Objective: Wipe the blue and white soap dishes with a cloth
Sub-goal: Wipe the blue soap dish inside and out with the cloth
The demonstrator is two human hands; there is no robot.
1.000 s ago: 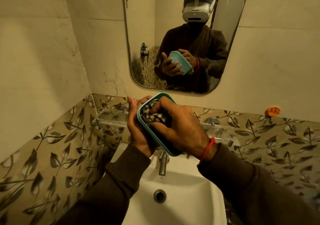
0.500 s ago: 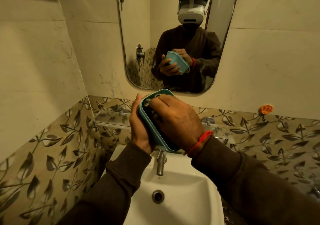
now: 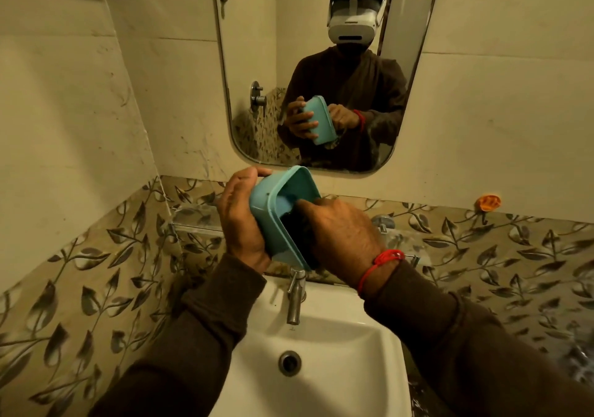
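Your left hand [image 3: 239, 223] grips the blue soap dish [image 3: 279, 217] from behind, fingers curled over its top edge, holding it tilted above the white sink [image 3: 324, 368] and tap [image 3: 295, 297]. Your right hand [image 3: 340, 240] reaches into the dish's open side, fingers curled inside (whatever they clamp is dark and hidden, so you cannot tell it is the cloth). A red thread [image 3: 377, 267] circles the right wrist. The mirror [image 3: 321, 63] behind repeats both hands and the dish. Leaf-patterned tiles [image 3: 96, 272] line the lower walls.
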